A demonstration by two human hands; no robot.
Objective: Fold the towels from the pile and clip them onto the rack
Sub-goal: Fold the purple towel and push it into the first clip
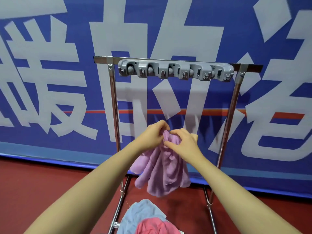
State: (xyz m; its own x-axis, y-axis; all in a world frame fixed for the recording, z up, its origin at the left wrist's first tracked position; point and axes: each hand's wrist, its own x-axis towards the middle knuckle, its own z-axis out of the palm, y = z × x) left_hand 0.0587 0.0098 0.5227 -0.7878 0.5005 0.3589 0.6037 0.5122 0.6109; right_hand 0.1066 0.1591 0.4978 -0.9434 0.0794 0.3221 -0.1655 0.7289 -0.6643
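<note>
A purple towel [162, 171] hangs bunched in the air in front of the metal rack [114, 105]. My left hand [152, 134] and my right hand [182, 142] both pinch its gathered top, close together. The towel's lower part drapes loosely below my hands. A grey clip strip [175, 70] with several clips is fixed to the rack's top bar, well above my hands, and nothing hangs from it. A pile with a light blue towel [138, 215] and a pink towel [152, 225] lies below on the rack's base.
A blue banner [50, 81] with large white characters stands right behind the rack. The floor [33, 183] is dark red. The rack's two chrome uprights flank my hands on the left and right.
</note>
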